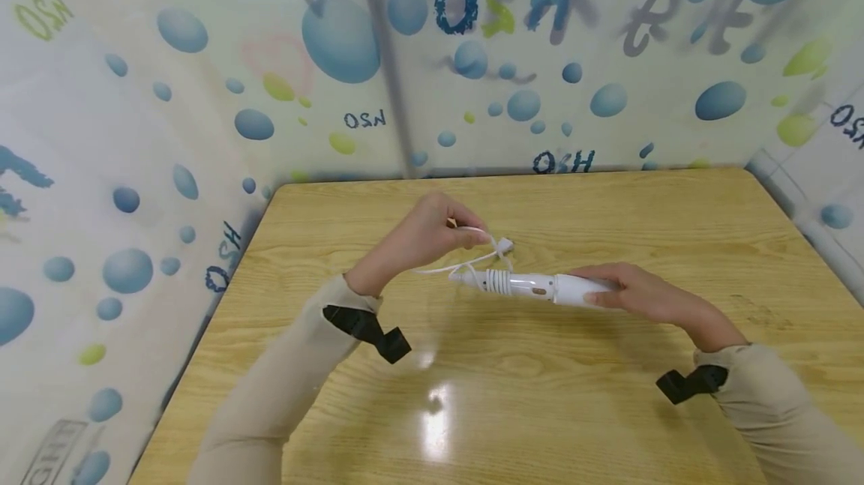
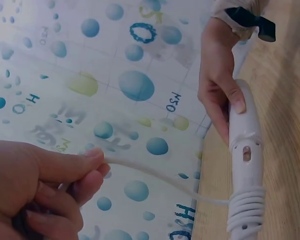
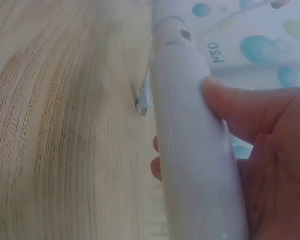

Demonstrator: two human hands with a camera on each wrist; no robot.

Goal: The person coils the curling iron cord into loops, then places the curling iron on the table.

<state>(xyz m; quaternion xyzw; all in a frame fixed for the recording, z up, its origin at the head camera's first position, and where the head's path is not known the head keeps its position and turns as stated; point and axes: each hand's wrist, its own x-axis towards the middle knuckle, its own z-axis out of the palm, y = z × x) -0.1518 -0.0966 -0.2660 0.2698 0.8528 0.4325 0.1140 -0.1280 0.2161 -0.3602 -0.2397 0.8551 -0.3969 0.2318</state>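
Left of the right hand's (image 1: 637, 291) grip on the appliance (image 1: 540, 287), I see the cord (image 1: 498, 282) wound round it; beyond that, the plug (image 1: 505, 245); farther left, the left hand (image 1: 435, 229). Below is the table (image 1: 540, 395); behind, the wall (image 1: 439, 106).

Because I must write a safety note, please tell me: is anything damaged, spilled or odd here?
Nothing looks damaged or spilled. Only the H2O lettering on the wall covering looks odd, because it reads mirrored; the white corded appliance itself seems sound.

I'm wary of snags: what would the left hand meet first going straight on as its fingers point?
Probably the white plug, just beyond the left hand's fingertips in the head view; relative height is unclear, so it might pass above.
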